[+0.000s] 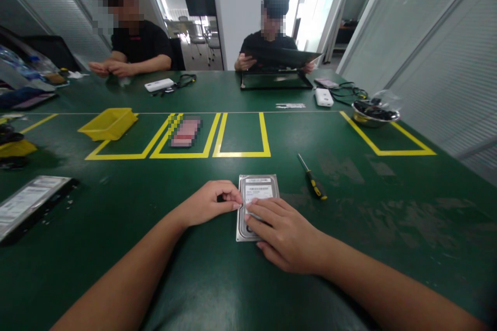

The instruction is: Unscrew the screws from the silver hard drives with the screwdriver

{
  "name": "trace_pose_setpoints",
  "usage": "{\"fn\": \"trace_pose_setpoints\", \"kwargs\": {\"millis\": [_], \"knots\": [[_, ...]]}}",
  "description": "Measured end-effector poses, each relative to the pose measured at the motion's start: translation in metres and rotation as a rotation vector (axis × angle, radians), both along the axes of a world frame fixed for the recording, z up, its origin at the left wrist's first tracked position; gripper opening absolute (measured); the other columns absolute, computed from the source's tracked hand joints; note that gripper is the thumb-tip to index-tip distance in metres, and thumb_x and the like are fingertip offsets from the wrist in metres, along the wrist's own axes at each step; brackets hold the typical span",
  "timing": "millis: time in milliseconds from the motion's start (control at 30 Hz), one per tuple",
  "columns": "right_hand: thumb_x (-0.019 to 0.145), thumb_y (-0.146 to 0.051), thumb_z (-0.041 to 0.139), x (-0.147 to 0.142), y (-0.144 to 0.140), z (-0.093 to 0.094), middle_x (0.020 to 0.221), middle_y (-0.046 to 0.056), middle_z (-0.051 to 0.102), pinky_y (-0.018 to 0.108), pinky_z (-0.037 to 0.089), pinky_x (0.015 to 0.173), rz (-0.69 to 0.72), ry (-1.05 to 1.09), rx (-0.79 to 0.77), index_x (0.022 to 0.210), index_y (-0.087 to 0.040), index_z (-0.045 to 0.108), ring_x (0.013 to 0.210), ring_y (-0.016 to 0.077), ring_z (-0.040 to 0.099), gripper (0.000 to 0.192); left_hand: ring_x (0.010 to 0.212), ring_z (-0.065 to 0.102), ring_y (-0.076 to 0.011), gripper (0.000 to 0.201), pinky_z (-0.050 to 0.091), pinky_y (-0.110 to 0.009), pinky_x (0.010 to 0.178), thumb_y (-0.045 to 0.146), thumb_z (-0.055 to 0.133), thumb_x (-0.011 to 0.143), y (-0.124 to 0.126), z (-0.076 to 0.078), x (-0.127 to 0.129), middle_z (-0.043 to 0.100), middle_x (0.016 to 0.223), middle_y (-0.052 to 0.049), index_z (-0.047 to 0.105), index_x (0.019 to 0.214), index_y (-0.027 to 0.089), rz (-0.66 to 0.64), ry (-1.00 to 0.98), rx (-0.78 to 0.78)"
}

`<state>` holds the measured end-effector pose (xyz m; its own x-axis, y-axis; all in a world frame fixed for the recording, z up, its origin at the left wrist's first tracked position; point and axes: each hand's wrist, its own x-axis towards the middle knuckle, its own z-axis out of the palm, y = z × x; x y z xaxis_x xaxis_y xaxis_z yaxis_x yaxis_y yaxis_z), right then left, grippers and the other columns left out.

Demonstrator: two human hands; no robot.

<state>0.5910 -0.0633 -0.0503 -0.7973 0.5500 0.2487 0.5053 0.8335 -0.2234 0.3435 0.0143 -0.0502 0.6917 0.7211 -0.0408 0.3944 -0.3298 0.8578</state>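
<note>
A silver hard drive (258, 189) with a white label lies flat on the green table (388, 207), in front of me. My left hand (212, 201) pinches at the drive's left edge with thumb and fingertips together. My right hand (285, 235) lies flat on the drive's near half, fingers spread over its lid, covering the lower part. A screwdriver (312, 178) with a yellow and black handle lies on the table just right of the drive, apart from both hands.
Yellow tape boxes (240, 154) mark the table beyond the drive. A yellow tray (108, 123) sits at the left, a metal bowl (375, 114) at the right, a flat device (31, 201) at the near left. Two people sit across the table.
</note>
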Motion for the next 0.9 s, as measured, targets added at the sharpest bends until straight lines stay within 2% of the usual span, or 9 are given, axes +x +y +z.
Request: {"fn": "trace_pose_setpoints", "kwargs": {"millis": [900], "knots": [[0.091,-0.027,0.051,-0.0002,0.0003,-0.0001,0.141,0.015,0.051,0.047,0.033,0.113,0.004,-0.007,0.005,0.133,-0.01,0.053,0.134,0.0297,0.041,0.046,0.075,0.052,-0.013,0.011,0.041,-0.025,0.07,0.022,0.052,0.094,-0.0041,0.0032,0.001,0.059,0.084,-0.001,0.061,0.091,0.016,-0.07,0.062,0.124]]}}
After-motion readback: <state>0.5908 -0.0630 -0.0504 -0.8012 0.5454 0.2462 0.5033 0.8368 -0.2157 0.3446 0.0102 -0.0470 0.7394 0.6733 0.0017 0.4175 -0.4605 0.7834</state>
